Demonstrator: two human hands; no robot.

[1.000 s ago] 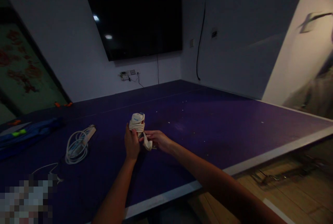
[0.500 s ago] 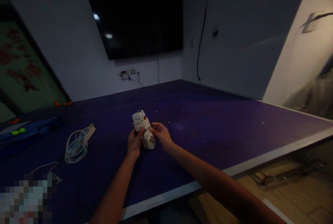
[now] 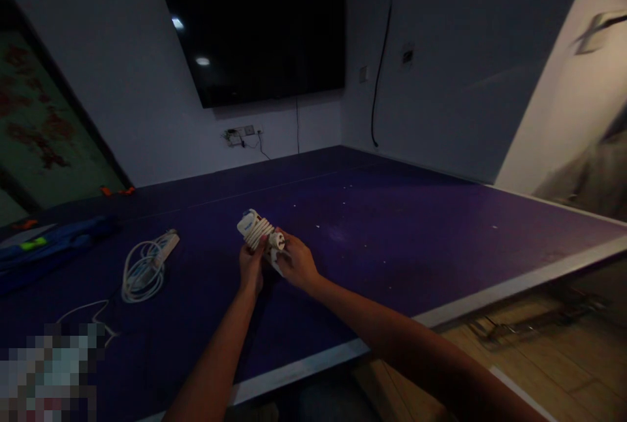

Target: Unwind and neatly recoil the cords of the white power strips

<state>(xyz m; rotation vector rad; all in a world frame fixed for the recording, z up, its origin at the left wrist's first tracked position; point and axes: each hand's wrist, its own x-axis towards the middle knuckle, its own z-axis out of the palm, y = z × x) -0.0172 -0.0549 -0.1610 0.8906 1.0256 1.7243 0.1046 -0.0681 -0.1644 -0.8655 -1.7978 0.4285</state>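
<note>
Above the blue table [image 3: 401,239] I hold a white power strip [image 3: 252,227] with its white cord wound tightly round it. My left hand [image 3: 251,266] grips its lower end from the left. My right hand [image 3: 296,264] is closed on the cord's white plug [image 3: 277,241] at the strip's right side. The strip is tilted, its top end pointing up and to the left. Both forearms reach in from the bottom edge.
A second white power strip with a loosely coiled cord [image 3: 147,266] lies on the table to the left. A blue object [image 3: 49,249] lies at the far left. A thin white cable [image 3: 85,311] trails near the front left. A black screen [image 3: 259,33] hangs on the wall.
The wound strip has tipped from upright to leaning left. My right hand has brought the plug end up against the strip's side. The view has shifted slightly upward.
</note>
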